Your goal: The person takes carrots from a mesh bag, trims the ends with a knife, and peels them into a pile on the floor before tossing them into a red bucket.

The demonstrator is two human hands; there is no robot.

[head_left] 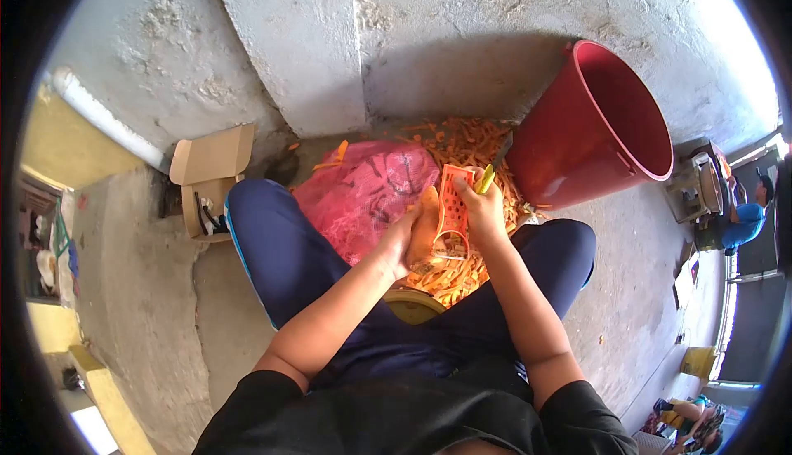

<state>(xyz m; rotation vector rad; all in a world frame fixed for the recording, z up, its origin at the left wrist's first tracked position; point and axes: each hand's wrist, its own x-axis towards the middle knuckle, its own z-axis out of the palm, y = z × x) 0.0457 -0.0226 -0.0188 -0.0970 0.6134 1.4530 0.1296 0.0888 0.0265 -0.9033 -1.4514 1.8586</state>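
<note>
My left hand (399,245) is wrapped round a large orange carrot (425,228), held upright between my knees. Just right of it, my right hand (482,207) grips an orange peeler-grater (455,207) with a perforated face and a loop at its lower end. A yellow-handled knife (487,178) is in the same hand, its dark blade pointing up and right. Orange peelings (467,143) lie heaped under and behind both hands. Beside them on the left is a pink mesh bag (355,199). The carrot and the peeler are very close together; whether they touch I cannot tell.
A tall red bin (553,141) leans at the right of the peelings, near the wall (462,9). An open cardboard box (213,154) stands beyond my left knee. At the far right are a person in blue (747,217) and another person (689,414), lower down.
</note>
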